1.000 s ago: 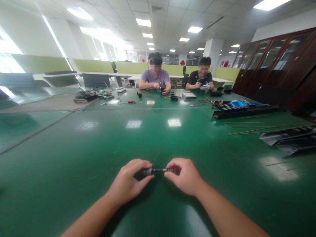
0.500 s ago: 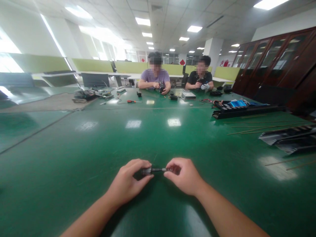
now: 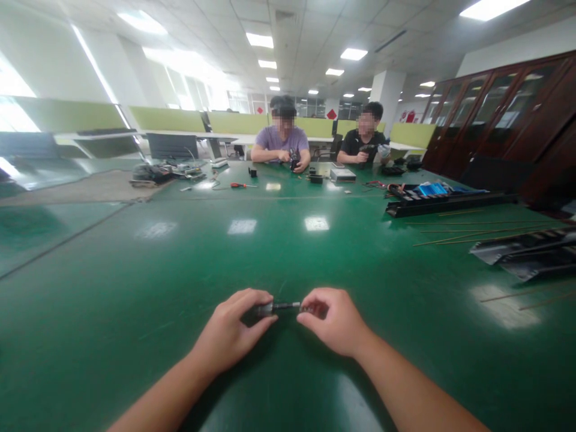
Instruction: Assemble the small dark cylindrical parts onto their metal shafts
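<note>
Low over the green tabletop [image 3: 270,258], my left hand [image 3: 238,324] pinches the thick, greyish end of a slim dark rod-shaped part [image 3: 284,306]. The rod points to the right and has a pale tip. Opposite it, my right hand [image 3: 335,321] is closed, thumb and fingertips around a small metallic piece [image 3: 306,309] right by that tip. Whether tip and piece touch, I cannot tell. Fingers hide much of both things, so their exact kind stays unclear.
Across the table sit a person in purple [image 3: 281,141] and a person in black [image 3: 363,141], both handling dark items. An orange-handled screwdriver [image 3: 243,185] lies ahead. Black metal channels [image 3: 432,204] and thin rods [image 3: 486,231] occupy the right; electronic parts [image 3: 157,173] lie far left.
My hands keep their grips, with the left shifted very slightly leftward. Across the table, the person in black has raised a gloved hand away from the dark item.
</note>
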Demonstrator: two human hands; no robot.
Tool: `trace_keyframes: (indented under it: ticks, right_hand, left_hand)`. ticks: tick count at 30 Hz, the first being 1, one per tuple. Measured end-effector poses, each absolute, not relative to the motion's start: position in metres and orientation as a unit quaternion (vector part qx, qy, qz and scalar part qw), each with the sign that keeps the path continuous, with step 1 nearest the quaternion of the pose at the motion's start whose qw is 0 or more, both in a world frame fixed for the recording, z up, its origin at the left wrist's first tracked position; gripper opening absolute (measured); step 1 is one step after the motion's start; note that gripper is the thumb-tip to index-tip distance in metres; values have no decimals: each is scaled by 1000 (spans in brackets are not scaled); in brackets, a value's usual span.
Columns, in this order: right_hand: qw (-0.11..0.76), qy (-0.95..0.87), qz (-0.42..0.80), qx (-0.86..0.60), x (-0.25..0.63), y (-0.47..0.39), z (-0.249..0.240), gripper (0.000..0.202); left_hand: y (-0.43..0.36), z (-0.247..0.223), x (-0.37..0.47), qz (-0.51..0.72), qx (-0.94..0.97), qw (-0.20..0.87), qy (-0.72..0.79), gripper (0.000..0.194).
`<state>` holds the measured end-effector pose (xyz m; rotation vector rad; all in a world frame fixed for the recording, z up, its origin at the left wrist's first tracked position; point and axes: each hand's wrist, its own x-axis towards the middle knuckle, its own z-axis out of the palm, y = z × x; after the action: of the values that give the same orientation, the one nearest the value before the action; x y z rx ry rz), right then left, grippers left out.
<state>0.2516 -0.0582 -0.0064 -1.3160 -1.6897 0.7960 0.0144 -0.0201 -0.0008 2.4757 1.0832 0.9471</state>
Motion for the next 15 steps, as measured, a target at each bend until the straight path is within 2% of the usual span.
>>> trace_keyframes:
  ticks: [9,12,15]
  right_hand:
    - [439,-645,341,-525,251,-56,-5,15]
    - [441,-640,348,-524,250,-55,-7,16]
    - [434,-643,348,-526,250,-53,-8,15]
  left_hand:
    - [-16,7,16,374,791,120,469,35]
    - [-9,4,15,389,748,183,506,46]
    - [1,0,11,408,688,290,526,55]
